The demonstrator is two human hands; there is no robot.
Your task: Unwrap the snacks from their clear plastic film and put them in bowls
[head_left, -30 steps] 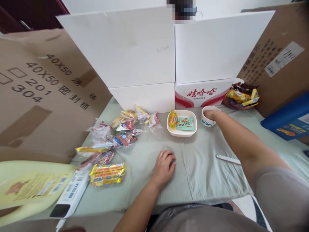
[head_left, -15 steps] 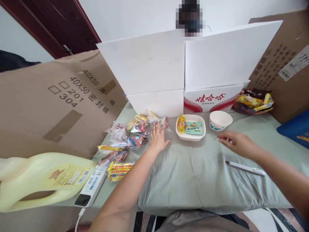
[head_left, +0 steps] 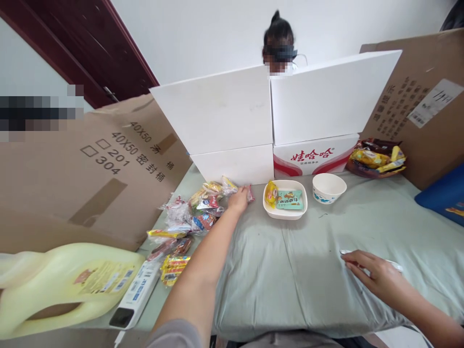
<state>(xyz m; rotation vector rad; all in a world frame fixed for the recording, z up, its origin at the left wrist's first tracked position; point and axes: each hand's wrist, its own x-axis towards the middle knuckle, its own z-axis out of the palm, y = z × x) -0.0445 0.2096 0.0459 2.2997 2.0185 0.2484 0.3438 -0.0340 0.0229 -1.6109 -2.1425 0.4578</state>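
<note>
My left hand (head_left: 238,199) reaches to the right end of a heap of wrapped snacks (head_left: 179,212). Its fingers curl at a small red-and-clear snack packet (head_left: 251,194), which they partly hide. On the cloth at the right, my right hand (head_left: 375,273) has its fingers together over a slim white pen-shaped tool (head_left: 396,265), and only the tool's ends show. Between the hands stands a white tray (head_left: 285,216) holding a yellow packet (head_left: 270,193) and a pale green packet (head_left: 289,199). A white paper bowl (head_left: 328,189) is beside it.
White panels (head_left: 232,116) and a printed white box (head_left: 315,157) stand behind, with a person's head above. Cardboard (head_left: 119,179) flanks the left. A yellow jug (head_left: 72,285), a white power strip (head_left: 136,290), a snack basket (head_left: 379,162) and a fine dark strand (head_left: 322,215) are around.
My right hand has left the dark strand by the bowl and come nearer, onto the white tool. The left hand's spread fingers have moved forward and curled at the red packet. The view has shifted.
</note>
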